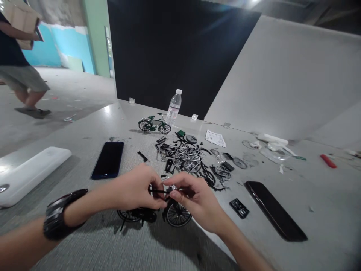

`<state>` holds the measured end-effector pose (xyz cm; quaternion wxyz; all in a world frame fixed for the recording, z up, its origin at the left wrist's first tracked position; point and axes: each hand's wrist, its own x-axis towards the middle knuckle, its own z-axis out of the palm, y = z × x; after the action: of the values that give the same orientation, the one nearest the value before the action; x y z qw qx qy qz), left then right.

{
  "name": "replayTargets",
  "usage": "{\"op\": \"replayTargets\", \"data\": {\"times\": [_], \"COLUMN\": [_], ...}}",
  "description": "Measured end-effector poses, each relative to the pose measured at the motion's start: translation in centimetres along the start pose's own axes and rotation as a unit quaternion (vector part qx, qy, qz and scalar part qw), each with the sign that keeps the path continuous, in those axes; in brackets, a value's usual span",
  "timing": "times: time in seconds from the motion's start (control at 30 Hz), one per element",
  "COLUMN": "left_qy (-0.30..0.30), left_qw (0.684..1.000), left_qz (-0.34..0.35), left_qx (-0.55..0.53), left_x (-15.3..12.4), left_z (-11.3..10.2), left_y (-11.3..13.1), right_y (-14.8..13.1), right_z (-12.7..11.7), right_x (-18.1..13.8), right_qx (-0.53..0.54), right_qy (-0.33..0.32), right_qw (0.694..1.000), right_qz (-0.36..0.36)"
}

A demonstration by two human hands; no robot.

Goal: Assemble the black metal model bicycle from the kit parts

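A black model bicycle [148, 215] stands near the front of the table, partly covered by my hands. My left hand [143, 188] has its fingers closed round the black frame near the handlebar end. Thumb and forefinger of my right hand [194, 197] pinch a small silvery part [173, 187] at the front of the bicycle, above the front wheel [178, 214]. Whether that part is fixed to the frame I cannot tell. Just beyond my hands lies a pile of loose black and silver bicycle parts [186, 156]. A finished-looking green model bicycle [154, 124] stands behind it.
A water bottle [174, 107] stands at the back, near a paper sheet [215, 138]. Phones lie left [108, 160] and right [275, 210], with a white device [34, 175] far left. A small black parts frame [239, 208] is at right. A person [21, 56] carries a box beyond.
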<state>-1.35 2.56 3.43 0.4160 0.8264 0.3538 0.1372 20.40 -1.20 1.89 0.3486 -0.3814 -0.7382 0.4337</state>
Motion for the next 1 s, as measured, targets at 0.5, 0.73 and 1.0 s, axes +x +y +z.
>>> {"op": "replayTargets", "data": {"times": [0.5,0.73,1.0], "left_qy": [0.183,0.13,0.088], "left_qw": [0.976,0.968,0.926], "left_qz": [0.007,0.003,-0.002], "left_qx": [-0.114,-0.214,-0.368], "left_x": [1.6,2.3,2.2], "left_z": [-0.7,0.2,0.1], "left_y": [-2.2,-3.7,-3.2], "right_y": [2.7,3.0,3.1], "right_z": [-1.8,-1.7,-1.3], "right_x": [-0.8,-0.9,-0.8], "right_qx": [-0.097,-0.093,-0.096], "right_qy": [0.313,0.343,0.338], "right_qw": [0.941,0.932,0.934], "right_qz": [-0.088,-0.073,-0.066]}}
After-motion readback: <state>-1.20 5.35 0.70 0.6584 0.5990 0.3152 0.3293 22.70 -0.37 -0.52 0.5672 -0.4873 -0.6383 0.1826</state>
